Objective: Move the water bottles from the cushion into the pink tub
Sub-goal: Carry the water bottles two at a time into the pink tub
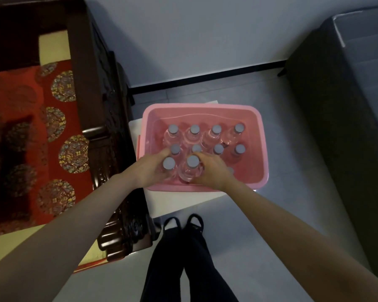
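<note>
The pink tub point(260, 131) sits on a white stand on the floor and holds several clear water bottles with grey caps, all upright. My left hand point(150, 170) is wrapped around the front-left bottle point(169, 164) inside the tub. Beside it, my right hand point(213, 171) grips a second bottle point(193, 161) in the same front row. The red patterned cushion point(59, 136) lies at the left on a dark wooden seat, and no bottles show on it.
The carved dark wooden armrest point(109, 136) stands between the cushion and the tub. A large dark cabinet point(345, 110) rises at the right. My legs and black shoes point(183, 223) are just in front of the white stand. Grey floor point(260, 225) lies between stand and cabinet.
</note>
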`<control>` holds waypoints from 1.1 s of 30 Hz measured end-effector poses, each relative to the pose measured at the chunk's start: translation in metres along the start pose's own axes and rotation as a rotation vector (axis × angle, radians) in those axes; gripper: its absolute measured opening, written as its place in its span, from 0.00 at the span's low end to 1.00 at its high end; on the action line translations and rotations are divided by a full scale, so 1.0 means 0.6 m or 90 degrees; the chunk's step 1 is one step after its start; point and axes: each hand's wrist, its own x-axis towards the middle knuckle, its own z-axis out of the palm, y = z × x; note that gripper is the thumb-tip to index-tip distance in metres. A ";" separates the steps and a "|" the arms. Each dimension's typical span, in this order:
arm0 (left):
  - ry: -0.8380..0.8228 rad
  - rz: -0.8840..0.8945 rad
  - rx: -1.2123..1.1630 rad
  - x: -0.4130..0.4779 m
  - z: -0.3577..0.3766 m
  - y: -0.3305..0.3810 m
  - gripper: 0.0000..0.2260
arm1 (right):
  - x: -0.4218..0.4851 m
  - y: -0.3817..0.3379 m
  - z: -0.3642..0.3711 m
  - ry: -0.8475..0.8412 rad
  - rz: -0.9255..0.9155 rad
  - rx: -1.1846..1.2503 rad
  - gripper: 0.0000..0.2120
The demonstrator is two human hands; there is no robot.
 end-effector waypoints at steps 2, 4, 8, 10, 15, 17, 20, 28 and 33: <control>-0.016 -0.015 0.043 0.008 0.012 -0.008 0.16 | 0.006 0.006 0.000 -0.022 0.008 0.019 0.26; 0.008 -0.017 0.106 0.012 0.015 -0.014 0.17 | 0.013 0.007 0.000 -0.043 0.001 0.033 0.21; 0.020 -0.034 0.203 0.016 0.007 -0.017 0.13 | 0.021 0.001 0.003 -0.062 -0.028 -0.019 0.18; 0.025 -0.032 0.226 0.017 0.007 -0.016 0.12 | 0.022 -0.002 0.007 -0.045 -0.039 -0.072 0.17; 0.027 -0.014 0.280 0.020 0.014 -0.015 0.09 | 0.021 -0.007 0.012 -0.057 -0.088 -0.174 0.10; 0.007 -0.010 0.331 0.023 0.022 -0.013 0.08 | 0.025 -0.012 0.016 -0.069 -0.090 -0.188 0.08; -0.024 -0.022 0.396 0.031 0.033 -0.008 0.07 | 0.035 -0.022 0.024 -0.106 -0.081 -0.207 0.05; -0.063 -0.052 0.438 0.051 0.036 -0.003 0.04 | 0.044 -0.020 0.045 -0.144 -0.053 -0.206 0.11; -0.071 -0.072 0.439 0.059 0.035 -0.014 0.08 | 0.061 -0.024 0.034 -0.180 0.009 -0.126 0.11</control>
